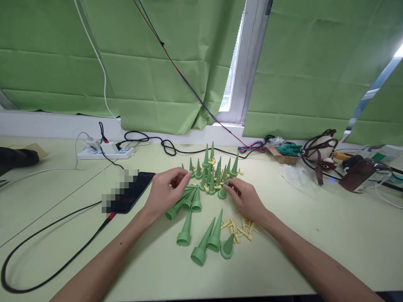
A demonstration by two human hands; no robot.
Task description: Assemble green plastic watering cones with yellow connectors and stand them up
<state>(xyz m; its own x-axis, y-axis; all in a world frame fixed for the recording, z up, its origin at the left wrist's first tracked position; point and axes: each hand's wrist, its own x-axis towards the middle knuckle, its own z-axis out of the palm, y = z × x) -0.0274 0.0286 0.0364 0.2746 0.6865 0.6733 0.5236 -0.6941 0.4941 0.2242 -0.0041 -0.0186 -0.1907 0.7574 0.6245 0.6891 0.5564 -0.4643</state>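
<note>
My left hand (166, 188) is curled, thumb and fingertips drawn together beside the left edge of a group of standing green plastic cone spikes (212, 182). Whether anything is between those fingertips is hidden. On the group's right side, my right hand (247, 197) pinches the upper part of a green cone spike (222, 193) whose wide base faces down. Small yellow T-shaped connectors (207, 188) show among the standing spikes. Several more spikes (195, 204) lie below my left hand. Nearer me are other loose spikes (215, 237) and a pile of yellow connectors (236, 230).
A phone (138, 193) with a black cable lies left of my left hand. Behind it stands a white power strip (107, 151). Black cable (170, 149) runs along the wall. At right are a cardboard box (281, 155), a plastic bag (296, 178) and a dark brown object (362, 175).
</note>
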